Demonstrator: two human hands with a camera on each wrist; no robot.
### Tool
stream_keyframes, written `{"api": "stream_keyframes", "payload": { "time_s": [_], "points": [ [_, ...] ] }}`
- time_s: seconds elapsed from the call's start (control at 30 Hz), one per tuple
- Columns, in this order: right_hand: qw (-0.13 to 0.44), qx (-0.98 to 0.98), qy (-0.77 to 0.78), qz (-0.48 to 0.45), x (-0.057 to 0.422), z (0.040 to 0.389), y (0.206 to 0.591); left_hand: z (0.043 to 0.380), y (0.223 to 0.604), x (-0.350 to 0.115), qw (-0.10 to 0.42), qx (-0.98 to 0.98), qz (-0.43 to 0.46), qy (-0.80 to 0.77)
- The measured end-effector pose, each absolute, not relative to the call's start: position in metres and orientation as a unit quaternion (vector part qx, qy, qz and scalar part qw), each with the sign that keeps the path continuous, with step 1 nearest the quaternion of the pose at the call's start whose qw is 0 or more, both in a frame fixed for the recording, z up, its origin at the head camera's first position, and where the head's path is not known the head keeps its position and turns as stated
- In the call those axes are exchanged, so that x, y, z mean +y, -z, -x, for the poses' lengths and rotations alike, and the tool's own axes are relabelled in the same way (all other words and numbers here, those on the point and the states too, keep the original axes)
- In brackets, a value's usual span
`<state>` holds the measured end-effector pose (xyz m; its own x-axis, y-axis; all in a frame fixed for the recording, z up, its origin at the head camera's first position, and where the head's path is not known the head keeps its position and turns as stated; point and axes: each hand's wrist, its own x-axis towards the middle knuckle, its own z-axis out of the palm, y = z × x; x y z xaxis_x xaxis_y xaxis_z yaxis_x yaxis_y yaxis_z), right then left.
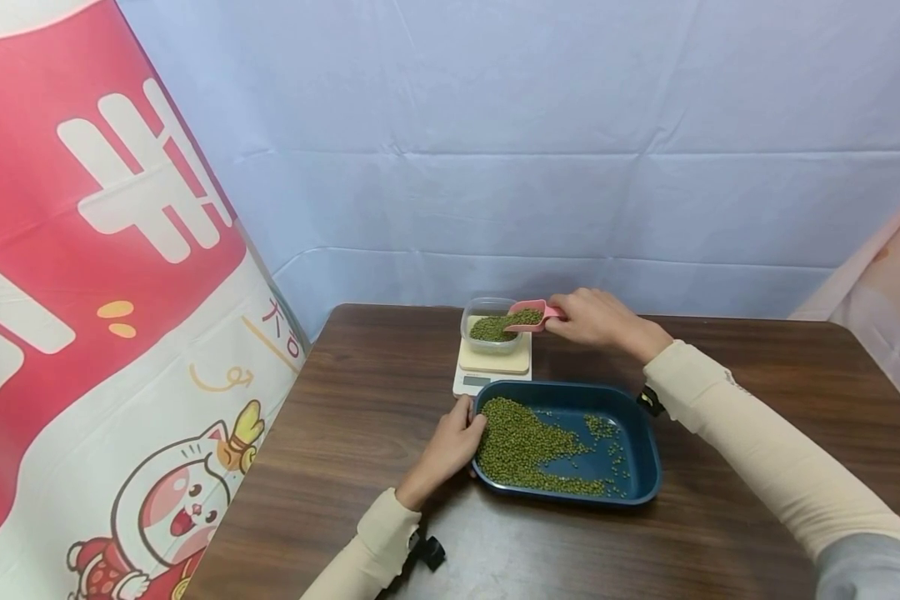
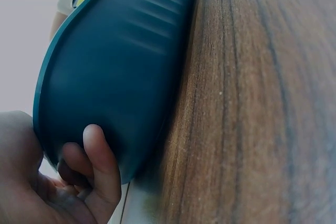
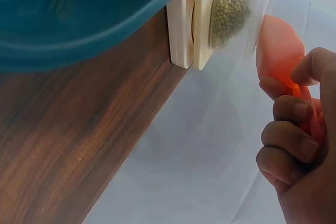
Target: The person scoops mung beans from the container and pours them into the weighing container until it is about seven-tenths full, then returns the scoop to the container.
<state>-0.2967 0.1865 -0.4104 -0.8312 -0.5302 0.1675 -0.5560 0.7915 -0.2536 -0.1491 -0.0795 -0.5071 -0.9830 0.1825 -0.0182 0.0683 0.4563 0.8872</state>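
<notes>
- Clock set by the head view, 12 at the far edge of the table point(image 1: 367, 392).
- Right hand point(image 1: 591, 318): fingers curled round the handle of a pink scoop point(image 3: 278, 45). Blade lies at 9 o'clock of the grip, tip over the 3 o'clock rim of a clear container point(image 1: 495, 347); touching or just above, cannot tell.
- Scoop bears green beans; held end-on to the container, probably so they drop inside rather than on the wood.
- Container sits on a kitchen scale point(image 1: 495, 362), presumably so its load can be weighed; beans inside. Scale display faces 6 o'clock, toward the person, likely for easy reading; digits too small to make out.
- Left hand point(image 1: 452, 440): grasping the 9 o'clock rim of a blue tray point(image 1: 648, 458), seemingly to steady it.
- Tray's bean heap point(image 1: 517, 442) lies just inside that grip, at 3 o'clock of the hand; stray beans toward the opposite end.
- Scale and container at the tray's 11 o'clock, likely keeping the scoop's path short.
</notes>
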Motion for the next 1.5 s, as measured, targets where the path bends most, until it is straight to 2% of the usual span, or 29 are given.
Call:
{"api": "stream_keyframes", "payload": {
  "time_s": [1.5],
  "points": [
    [0.030,-0.942,-0.110,-0.315,0.167,0.303,0.392,0.149,0.506,-0.078,0.052,0.858,-0.066,-0.508]
  ]
}}
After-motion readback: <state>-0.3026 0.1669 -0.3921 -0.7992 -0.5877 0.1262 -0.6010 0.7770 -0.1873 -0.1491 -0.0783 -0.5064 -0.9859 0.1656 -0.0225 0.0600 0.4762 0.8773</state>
